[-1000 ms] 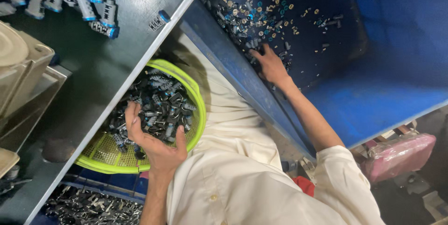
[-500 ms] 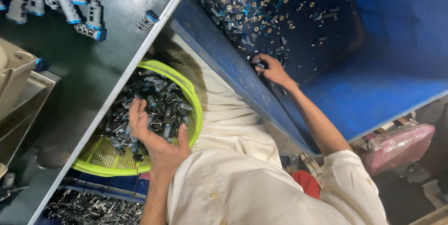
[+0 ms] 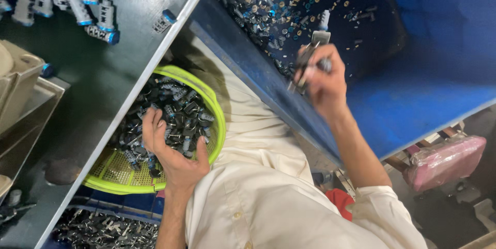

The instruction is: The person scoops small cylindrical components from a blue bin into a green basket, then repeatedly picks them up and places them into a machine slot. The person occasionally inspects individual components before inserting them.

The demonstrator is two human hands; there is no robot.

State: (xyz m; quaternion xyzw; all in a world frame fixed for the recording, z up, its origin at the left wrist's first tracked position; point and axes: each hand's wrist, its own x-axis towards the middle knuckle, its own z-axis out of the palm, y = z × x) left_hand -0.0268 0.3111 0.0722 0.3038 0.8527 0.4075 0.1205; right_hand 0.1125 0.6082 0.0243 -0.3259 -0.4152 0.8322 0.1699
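My left hand (image 3: 173, 153) lies in a lime-green mesh basket (image 3: 214, 109) on my lap, fingers spread among a heap of small dark metal parts (image 3: 178, 112). Whether it grips any is hidden. My right hand (image 3: 325, 81) is lifted over a blue tray (image 3: 413, 73), closed on a few thin grey metal pieces (image 3: 307, 55) that stick out from its fingers. Several small blue, gold and dark bits (image 3: 279, 16) are scattered over the tray's far part.
A dark green table (image 3: 103, 83) on the left carries several grey cylinders with blue caps (image 3: 85, 6). Beige containers (image 3: 20, 89) stand at its left edge. A bin of metal parts (image 3: 103, 231) sits at the bottom left and a pink wrapped bundle (image 3: 444, 161) at the right.
My right hand has risen off the blue tray with metal pieces now held in it. My left hand stayed in the green basket, shifting slightly.
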